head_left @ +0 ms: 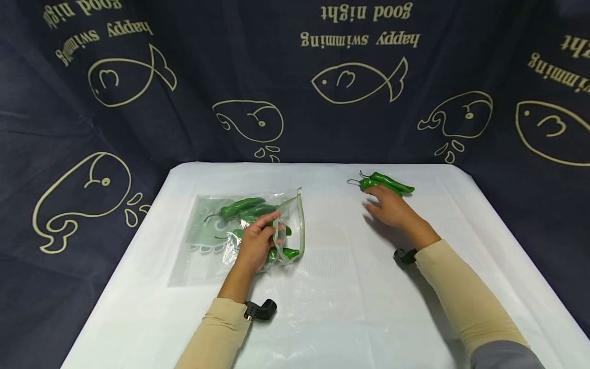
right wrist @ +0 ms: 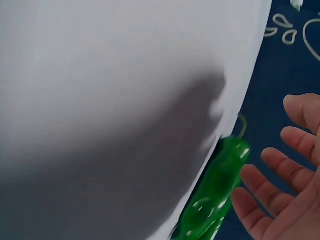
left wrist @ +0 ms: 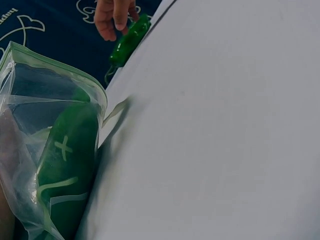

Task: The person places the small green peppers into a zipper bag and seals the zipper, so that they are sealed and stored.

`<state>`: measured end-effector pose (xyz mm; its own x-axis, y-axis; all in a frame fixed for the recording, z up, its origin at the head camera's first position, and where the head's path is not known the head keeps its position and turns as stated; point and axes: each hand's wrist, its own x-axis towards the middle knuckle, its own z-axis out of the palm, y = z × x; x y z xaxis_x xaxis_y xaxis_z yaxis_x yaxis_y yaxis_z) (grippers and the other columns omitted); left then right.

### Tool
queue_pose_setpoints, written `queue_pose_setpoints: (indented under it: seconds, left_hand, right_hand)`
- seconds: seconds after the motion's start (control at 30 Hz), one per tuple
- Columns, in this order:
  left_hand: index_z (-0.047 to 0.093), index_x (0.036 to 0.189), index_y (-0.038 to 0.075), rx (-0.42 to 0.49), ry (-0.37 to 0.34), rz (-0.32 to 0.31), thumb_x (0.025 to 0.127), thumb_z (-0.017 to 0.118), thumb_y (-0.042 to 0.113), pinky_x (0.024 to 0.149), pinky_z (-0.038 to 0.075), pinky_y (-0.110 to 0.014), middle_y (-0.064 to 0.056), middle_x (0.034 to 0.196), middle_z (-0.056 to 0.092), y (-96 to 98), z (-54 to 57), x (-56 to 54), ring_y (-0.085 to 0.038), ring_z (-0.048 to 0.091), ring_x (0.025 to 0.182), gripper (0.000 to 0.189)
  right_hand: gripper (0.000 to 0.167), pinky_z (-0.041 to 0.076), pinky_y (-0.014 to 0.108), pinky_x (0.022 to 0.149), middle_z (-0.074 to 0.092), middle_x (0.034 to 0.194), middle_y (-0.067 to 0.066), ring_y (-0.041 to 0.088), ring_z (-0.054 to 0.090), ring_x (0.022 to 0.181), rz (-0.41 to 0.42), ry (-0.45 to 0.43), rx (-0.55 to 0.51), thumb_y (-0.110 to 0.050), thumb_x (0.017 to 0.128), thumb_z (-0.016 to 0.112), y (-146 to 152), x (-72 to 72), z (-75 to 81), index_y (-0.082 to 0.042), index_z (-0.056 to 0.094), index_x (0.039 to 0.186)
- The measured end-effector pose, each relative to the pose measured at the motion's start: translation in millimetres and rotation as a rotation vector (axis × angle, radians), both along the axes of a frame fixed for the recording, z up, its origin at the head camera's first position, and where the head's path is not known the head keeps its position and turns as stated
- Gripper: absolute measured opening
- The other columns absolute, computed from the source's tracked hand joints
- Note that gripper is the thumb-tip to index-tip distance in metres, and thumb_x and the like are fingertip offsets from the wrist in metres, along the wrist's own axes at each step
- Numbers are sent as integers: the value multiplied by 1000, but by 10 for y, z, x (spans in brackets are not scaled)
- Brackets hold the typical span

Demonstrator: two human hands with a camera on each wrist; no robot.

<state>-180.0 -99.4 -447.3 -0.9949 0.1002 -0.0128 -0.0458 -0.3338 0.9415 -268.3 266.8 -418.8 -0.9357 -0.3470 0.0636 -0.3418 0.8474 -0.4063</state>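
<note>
A clear zip bag lies on the table's left half, its mouth facing right and held partly raised. Several green chili peppers are inside it. My left hand grips the bag near its mouth, fingers partly hidden by the plastic. In the left wrist view, the bag's green-edged opening gapes. Two loose green chili peppers lie side by side at the table's far right. Just over them is my right hand, fingers apart and loosely bent. In the right wrist view it holds nothing, beside a pepper.
A white cloth covers the table. Behind it hangs a dark blue curtain with fish and whale drawings. Black wrist cameras are strapped at both wrists.
</note>
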Motion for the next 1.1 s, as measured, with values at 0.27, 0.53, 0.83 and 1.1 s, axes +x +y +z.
queue_pose_setpoints:
  seconds: [0.27,0.53,0.83,1.1]
  left_hand:
    - [50,141,-6,-8,7,-2,98,45,-5,62,55,-21,-16,147,45,-7,-4,4,-13,64,96,43]
    - [50,140,-7,1,6,-5,98,44,-6,62,55,-21,-16,147,45,6,6,5,-13,64,96,43]
    - [49,140,-9,10,8,-5,97,44,-8,61,55,-21,-19,147,44,8,10,-6,-11,64,94,44]
    - [48,141,-9,16,5,-1,97,44,-8,61,55,-21,-18,147,44,12,9,-2,-11,65,94,44]
  right_hand:
    - [48,29,60,112,43,145,27,45,35,137,-34,7,-34,-16,97,62,170,-127,-61,3,50,139]
    - [47,32,61,110,42,145,27,47,37,134,-70,61,-67,-14,97,62,273,-166,-109,5,50,137]
    - [47,32,65,108,38,148,28,50,33,134,-151,21,-73,-17,98,61,371,-197,-142,1,49,140]
    - [51,36,65,104,38,147,28,50,35,131,-170,-12,-70,-19,97,61,428,-264,-93,2,47,141]
